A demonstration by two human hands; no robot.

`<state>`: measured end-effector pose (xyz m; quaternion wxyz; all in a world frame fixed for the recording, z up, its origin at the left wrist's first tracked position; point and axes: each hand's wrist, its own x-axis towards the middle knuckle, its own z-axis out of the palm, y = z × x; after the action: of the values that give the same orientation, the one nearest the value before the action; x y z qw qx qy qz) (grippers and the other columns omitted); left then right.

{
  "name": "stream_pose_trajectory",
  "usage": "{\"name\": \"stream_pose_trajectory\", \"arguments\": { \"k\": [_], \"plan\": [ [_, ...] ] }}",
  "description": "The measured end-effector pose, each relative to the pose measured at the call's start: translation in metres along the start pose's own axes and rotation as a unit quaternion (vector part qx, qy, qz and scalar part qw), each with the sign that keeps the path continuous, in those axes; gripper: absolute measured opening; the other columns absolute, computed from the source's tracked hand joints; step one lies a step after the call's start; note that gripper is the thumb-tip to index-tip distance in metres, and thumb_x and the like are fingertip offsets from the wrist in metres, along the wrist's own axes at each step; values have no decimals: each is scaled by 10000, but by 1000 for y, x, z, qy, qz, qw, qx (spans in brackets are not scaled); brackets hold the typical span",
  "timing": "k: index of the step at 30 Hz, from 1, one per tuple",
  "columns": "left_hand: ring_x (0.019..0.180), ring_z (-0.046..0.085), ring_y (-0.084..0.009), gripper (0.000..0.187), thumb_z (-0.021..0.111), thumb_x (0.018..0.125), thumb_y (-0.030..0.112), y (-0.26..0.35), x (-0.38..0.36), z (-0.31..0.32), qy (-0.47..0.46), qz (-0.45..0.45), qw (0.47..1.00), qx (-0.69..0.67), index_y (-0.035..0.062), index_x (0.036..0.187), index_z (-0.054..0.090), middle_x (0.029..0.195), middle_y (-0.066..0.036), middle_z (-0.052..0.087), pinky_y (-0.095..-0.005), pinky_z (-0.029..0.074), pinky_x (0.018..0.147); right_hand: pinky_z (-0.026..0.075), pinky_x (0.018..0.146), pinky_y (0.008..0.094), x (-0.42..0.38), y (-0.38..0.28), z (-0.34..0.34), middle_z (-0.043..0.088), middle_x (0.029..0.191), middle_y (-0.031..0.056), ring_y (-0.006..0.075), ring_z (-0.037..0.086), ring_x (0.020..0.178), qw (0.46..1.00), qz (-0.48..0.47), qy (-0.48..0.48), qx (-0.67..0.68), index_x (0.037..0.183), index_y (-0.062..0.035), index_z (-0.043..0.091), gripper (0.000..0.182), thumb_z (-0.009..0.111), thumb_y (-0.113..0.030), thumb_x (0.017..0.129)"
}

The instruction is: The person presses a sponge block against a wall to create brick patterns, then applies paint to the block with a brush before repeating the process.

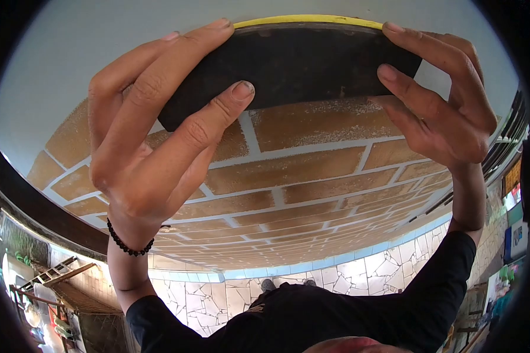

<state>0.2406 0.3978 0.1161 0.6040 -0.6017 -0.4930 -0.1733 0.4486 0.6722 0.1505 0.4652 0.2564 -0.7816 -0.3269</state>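
Both hands hold a dark, flat rectangular block (312, 65) with a yellow strip (312, 19) along its far edge, up against the wall. My left hand (159, 117) grips its left end, fingertips on the top corner and thumb across the dark face; a black beaded bracelet circles that wrist. At the right end, my right hand (441, 94) has fingertips at the top corner and on the face. Just below the block runs a brick pattern of tan rectangles (312, 129) with pale grey lines between them. The surface behind the block is hidden.
Plain pale grey wall (59, 70) surrounds the block above and at the sides. Far below lies a floor of irregular pale stone tiles (359, 276). A woven wooden chair (79, 291) is at lower left. Shelves and assorted items stand at far right.
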Motion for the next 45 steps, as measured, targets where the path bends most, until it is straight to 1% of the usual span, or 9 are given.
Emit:
{"name": "stream_pose_trajectory", "arguments": {
  "k": [7, 14, 18, 21, 26, 32, 36, 41, 45],
  "plan": [
    [1207, 629, -301, 404, 909, 667, 38, 7, 5, -4, -17, -22, 1000, 10, 199, 1034, 856, 1286, -119, 746, -364, 569, 995, 564, 820, 435, 1, -2, 7, 718, 1266, 240, 344, 699, 1119, 998, 22, 43, 30, 1097, -81, 795, 536, 949, -101, 584],
    [1195, 621, -317, 353, 881, 689, 49, 8, 8, -3, -5, -35, 999, -13, 184, 1014, 853, 1254, -131, 751, -390, 564, 979, 515, 769, 413, 4, -4, 14, 724, 1237, 233, 317, 697, 1050, 993, 47, 93, 64, 1034, -78, 804, 456, 939, -107, 599],
    [1208, 615, -323, 332, 865, 704, 46, 6, 4, -3, -8, -36, 999, -16, 179, 1009, 851, 1259, -138, 750, -388, 563, 975, 522, 794, 388, 8, -6, 14, 762, 1178, 171, 261, 701, 997, 990, 61, 105, 65, 914, -78, 832, 253, 894, -29, 674],
    [1215, 613, -321, 333, 869, 696, 40, 10, 6, -5, -13, -45, 999, -17, 181, 997, 851, 1261, -133, 750, -386, 566, 971, 504, 780, 389, 8, -10, 15, 763, 1172, 166, 258, 701, 985, 988, 71, 115, 71, 918, -78, 832, 272, 899, -36, 658],
    [1226, 608, -318, 331, 870, 700, 30, 5, 5, -2, -6, -35, 999, -20, 186, 991, 850, 1264, -124, 750, -384, 574, 968, 475, 746, 428, 4, -3, 12, 726, 1237, 202, 302, 694, 1049, 993, 43, 89, 58, 992, -87, 814, 453, 933, -78, 554],
    [1243, 597, -315, 309, 863, 699, 21, 6, 3, -2, -9, -33, 999, -21, 176, 967, 852, 1260, -125, 751, -390, 577, 977, 454, 779, 392, 6, -11, 16, 761, 1177, 156, 252, 692, 975, 987, 77, 121, 69, 925, -82, 825, 321, 905, -32, 618],
    [1246, 595, -317, 319, 859, 698, 17, 5, 4, -3, -9, -29, 999, -23, 169, 977, 851, 1277, -126, 744, -396, 575, 981, 445, 761, 393, 7, -13, 17, 759, 1183, 156, 252, 689, 983, 987, 79, 126, 63, 933, -86, 824, 331, 903, -15, 619],
    [1251, 592, -320, 335, 850, 699, 1, 4, 6, -7, -17, -30, 999, -23, 162, 993, 848, 1287, -134, 737, -396, 574, 982, 460, 771, 430, 0, -5, 17, 732, 1227, 183, 309, 693, 1044, 992, 45, 110, 53, 981, -86, 806, 446, 921, -74, 551],
    [1240, 596, -325, 330, 857, 689, 4, 7, 0, -1, -2, -29, 999, -23, 150, 985, 846, 1282, -146, 737, -401, 573, 977, 452, 781, 402, 6, -8, 22, 749, 1207, 167, 272, 693, 990, 986, 67, 141, 65, 952, -78, 816, 376, 912, -40, 590]
  ]
}}
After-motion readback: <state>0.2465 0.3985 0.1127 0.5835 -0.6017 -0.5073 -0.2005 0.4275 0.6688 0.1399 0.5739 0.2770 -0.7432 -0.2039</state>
